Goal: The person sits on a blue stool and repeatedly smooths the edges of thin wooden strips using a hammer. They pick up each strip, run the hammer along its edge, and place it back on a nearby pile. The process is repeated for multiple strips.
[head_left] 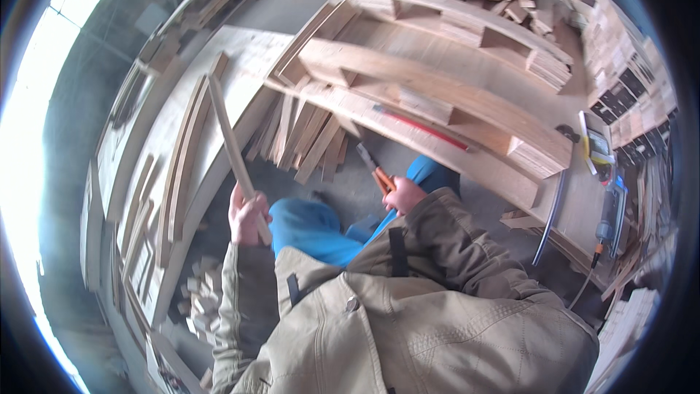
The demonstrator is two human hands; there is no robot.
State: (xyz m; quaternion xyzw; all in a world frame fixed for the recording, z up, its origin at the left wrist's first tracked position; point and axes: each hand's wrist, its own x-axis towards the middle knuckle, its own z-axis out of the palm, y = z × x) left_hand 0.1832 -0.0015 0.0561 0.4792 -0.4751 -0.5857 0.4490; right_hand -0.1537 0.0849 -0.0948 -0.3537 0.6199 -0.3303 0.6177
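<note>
My left hand (248, 213) is closed round the lower part of a long, narrow wooden slat (230, 138). The slat tilts up and away, its far end passing by the boards on the left-hand table. In my right hand (405, 195), near my right knee, is a pair of orange-handled pliers (378, 175). Their dark metal end points forward and to the left, over the floor. Part of the handles is covered by my fingers, and the jaws are too blurred to make out. Slat and pliers are well apart.
Ahead stands a wooden bench (467, 168) bearing pallet-like block-and-board pieces (430, 84) and a long red tool (423, 128). A corded power tool (607, 215) and a dark bar (552, 215) lie at right. Slats (310, 135) are stacked below; boards (191, 153) cover the left table.
</note>
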